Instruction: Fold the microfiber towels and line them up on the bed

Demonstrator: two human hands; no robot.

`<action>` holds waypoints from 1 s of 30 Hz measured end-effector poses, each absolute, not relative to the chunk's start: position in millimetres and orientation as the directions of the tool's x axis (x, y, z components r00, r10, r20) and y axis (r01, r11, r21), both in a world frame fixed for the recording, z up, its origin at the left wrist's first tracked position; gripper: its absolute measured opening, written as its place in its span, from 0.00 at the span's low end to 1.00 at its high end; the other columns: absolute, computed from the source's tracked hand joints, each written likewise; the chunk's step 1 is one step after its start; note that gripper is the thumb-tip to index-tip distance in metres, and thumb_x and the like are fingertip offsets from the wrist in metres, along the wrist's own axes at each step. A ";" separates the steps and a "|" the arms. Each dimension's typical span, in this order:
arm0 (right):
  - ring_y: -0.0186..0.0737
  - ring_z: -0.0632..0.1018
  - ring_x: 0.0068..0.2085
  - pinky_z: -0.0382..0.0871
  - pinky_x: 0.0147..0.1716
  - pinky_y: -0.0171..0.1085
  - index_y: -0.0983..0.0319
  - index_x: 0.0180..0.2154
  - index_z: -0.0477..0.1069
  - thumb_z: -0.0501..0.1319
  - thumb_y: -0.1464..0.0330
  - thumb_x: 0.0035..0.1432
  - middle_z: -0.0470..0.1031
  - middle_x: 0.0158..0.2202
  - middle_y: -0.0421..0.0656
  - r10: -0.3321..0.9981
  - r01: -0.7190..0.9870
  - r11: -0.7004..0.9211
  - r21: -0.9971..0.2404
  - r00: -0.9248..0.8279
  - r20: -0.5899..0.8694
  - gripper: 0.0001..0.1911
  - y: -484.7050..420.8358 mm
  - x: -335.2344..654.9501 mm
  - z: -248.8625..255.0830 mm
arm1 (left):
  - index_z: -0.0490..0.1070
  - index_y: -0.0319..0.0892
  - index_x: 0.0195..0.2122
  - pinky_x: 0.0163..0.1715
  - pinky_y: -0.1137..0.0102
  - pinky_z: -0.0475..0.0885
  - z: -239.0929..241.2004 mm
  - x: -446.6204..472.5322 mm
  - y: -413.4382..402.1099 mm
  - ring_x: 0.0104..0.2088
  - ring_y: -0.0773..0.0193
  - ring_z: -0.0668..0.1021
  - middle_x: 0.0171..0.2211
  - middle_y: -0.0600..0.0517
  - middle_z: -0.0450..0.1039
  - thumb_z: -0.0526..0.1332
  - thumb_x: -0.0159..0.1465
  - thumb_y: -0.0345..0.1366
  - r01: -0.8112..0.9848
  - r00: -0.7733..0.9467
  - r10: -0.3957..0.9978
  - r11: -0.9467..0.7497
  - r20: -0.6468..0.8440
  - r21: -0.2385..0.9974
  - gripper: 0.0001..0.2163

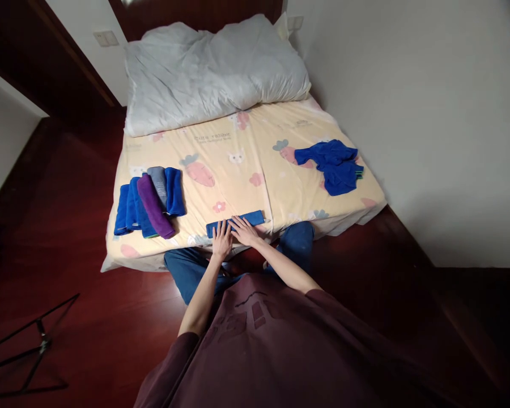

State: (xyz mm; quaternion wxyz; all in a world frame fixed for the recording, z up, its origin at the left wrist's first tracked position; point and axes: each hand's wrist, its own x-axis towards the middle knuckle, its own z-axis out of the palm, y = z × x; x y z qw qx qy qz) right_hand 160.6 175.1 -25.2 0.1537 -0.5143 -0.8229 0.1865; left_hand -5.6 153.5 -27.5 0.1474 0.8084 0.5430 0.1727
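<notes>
A blue cloth [250, 219], folded into a long narrow strip, lies at the near edge of the bed [246, 187]. My left hand [221, 241] lies flat on its left part with the fingers stretched out. My right hand [244, 230] also rests flat on the strip, just right of the left hand, fingers spread. Neither hand grips anything.
A row of folded blue, grey and purple cloths [151, 198] lies on the bed's left side. A loose heap of blue cloths [334, 164] sits at the right. A white duvet [212, 71] covers the bed's far end. A black stand [29, 351] is on the red floor.
</notes>
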 end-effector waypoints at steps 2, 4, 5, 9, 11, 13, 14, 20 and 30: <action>0.46 0.50 0.75 0.44 0.74 0.53 0.58 0.72 0.55 0.54 0.64 0.70 0.53 0.74 0.45 0.898 0.795 0.409 -0.448 -0.438 0.042 0.32 176.5 165.8 -34.0 | 0.57 0.43 0.72 0.72 0.43 0.43 -31.7 -11.5 156.5 0.75 0.46 0.50 0.73 0.43 0.53 0.53 0.69 0.35 0.822 0.378 0.919 -0.388 0.110 0.417 0.29; 0.46 0.49 0.76 0.43 0.74 0.53 0.59 0.73 0.54 0.55 0.62 0.70 0.50 0.75 0.46 0.899 0.800 0.415 -0.433 -0.435 0.058 0.33 179.3 173.5 -39.6 | 0.57 0.44 0.73 0.72 0.43 0.42 -33.0 -20.5 160.2 0.75 0.47 0.50 0.73 0.44 0.52 0.54 0.69 0.36 0.818 0.390 0.914 -0.399 0.110 0.415 0.29; 0.47 0.49 0.76 0.43 0.74 0.53 0.59 0.73 0.54 0.55 0.61 0.70 0.49 0.75 0.46 0.901 0.804 0.415 -0.426 -0.429 0.068 0.33 181.0 177.5 -41.3 | 0.56 0.43 0.73 0.72 0.44 0.42 -32.9 -25.5 162.0 0.75 0.47 0.49 0.74 0.43 0.51 0.55 0.69 0.37 0.818 0.384 0.917 -0.394 0.111 0.419 0.30; 0.48 0.49 0.76 0.41 0.75 0.51 0.62 0.72 0.55 0.57 0.57 0.69 0.48 0.76 0.48 0.907 0.813 0.411 -0.413 -0.409 0.099 0.35 186.9 193.6 -44.2 | 0.54 0.38 0.73 0.72 0.45 0.41 -31.8 -43.4 166.7 0.75 0.45 0.48 0.75 0.39 0.46 0.57 0.70 0.43 0.829 0.326 0.939 -0.338 0.106 0.445 0.32; 0.48 0.49 0.76 0.40 0.75 0.51 0.62 0.72 0.55 0.57 0.56 0.69 0.49 0.75 0.48 0.912 0.814 0.401 -0.420 -0.397 0.102 0.36 188.5 202.2 -44.9 | 0.52 0.38 0.74 0.72 0.44 0.40 -31.8 -49.6 166.6 0.75 0.45 0.48 0.74 0.38 0.46 0.56 0.70 0.45 0.835 0.307 0.946 -0.321 0.104 0.447 0.33; 0.48 0.49 0.76 0.41 0.75 0.51 0.62 0.72 0.55 0.58 0.55 0.68 0.49 0.75 0.48 0.918 0.816 0.387 -0.430 -0.385 0.095 0.37 189.5 211.0 -45.3 | 0.51 0.38 0.74 0.72 0.44 0.41 -32.2 -53.4 165.4 0.75 0.46 0.49 0.74 0.37 0.47 0.55 0.70 0.45 0.836 0.299 0.948 -0.315 0.110 0.450 0.33; 0.48 0.49 0.76 0.41 0.75 0.51 0.62 0.72 0.56 0.58 0.55 0.68 0.50 0.75 0.48 0.921 0.817 0.379 -0.435 -0.380 0.089 0.37 190.1 215.3 -45.3 | 0.51 0.38 0.74 0.72 0.44 0.42 -32.5 -54.4 164.8 0.75 0.45 0.49 0.74 0.37 0.47 0.55 0.70 0.45 0.835 0.296 0.949 -0.314 0.113 0.452 0.33; 0.50 0.52 0.75 0.40 0.74 0.53 0.63 0.71 0.57 0.61 0.55 0.64 0.51 0.75 0.51 0.948 0.826 0.294 -0.482 -0.316 0.035 0.39 196.8 239.2 -40.8 | 0.48 0.36 0.74 0.71 0.43 0.46 -35.2 -56.1 168.6 0.74 0.46 0.50 0.74 0.36 0.47 0.55 0.71 0.43 0.862 0.288 0.955 -0.292 0.075 0.415 0.34; 0.51 0.72 0.65 0.60 0.68 0.50 0.63 0.56 0.73 0.62 0.66 0.60 0.73 0.62 0.54 0.958 0.476 -0.150 -0.866 0.286 -0.008 0.22 146.7 284.7 -20.3 | 0.60 0.35 0.69 0.67 0.50 0.60 -24.9 -65.1 117.0 0.72 0.45 0.58 0.72 0.36 0.54 0.52 0.69 0.29 0.847 0.413 0.893 -0.449 0.180 0.284 0.26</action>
